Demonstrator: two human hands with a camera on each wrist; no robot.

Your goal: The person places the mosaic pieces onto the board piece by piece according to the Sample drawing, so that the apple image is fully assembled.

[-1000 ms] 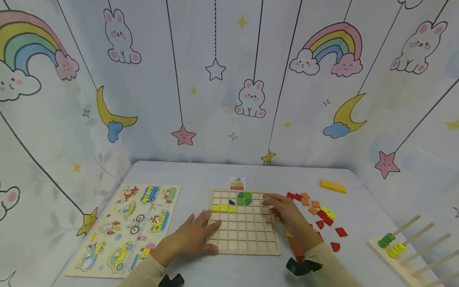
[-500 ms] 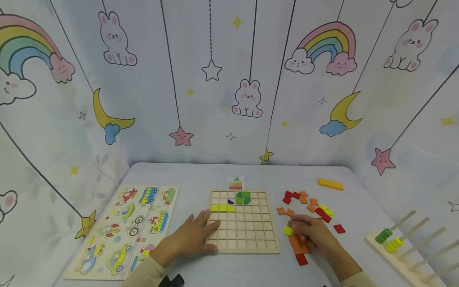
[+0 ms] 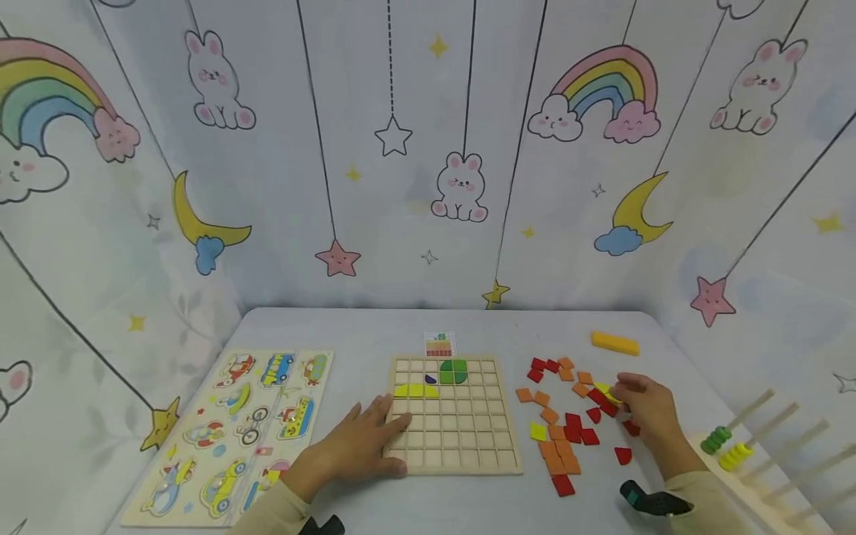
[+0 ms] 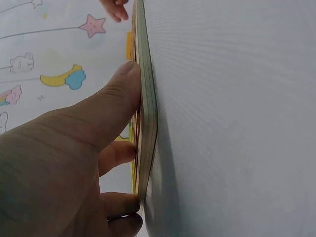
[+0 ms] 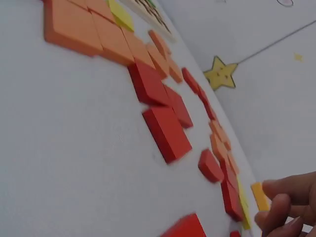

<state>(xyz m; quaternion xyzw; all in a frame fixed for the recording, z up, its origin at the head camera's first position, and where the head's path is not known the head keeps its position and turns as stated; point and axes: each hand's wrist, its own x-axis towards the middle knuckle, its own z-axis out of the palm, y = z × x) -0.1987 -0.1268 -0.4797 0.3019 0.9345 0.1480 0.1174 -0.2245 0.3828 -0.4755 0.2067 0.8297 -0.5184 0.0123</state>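
My left hand rests with spread fingers on the left edge of a wooden grid board. In the left wrist view its thumb lies against the board's side. Green pieces, yellow pieces and a small dark blue piece sit in the upper grid. Over the loose pieces at the right, my right hand has bent fingers beside flat yellow pieces and red squares. Nothing shows between its fingers; whether they touch a piece I cannot tell.
Behind the board lies a small picture card. A vehicle puzzle board is at the left. Orange squares and red ones are scattered right of the grid. A yellow bar and a peg stand with beads are farther right.
My right hand has moved from the grid's upper right corner, past the orange squares, to the yellow and red pieces farther right. My left hand has stayed on the board.
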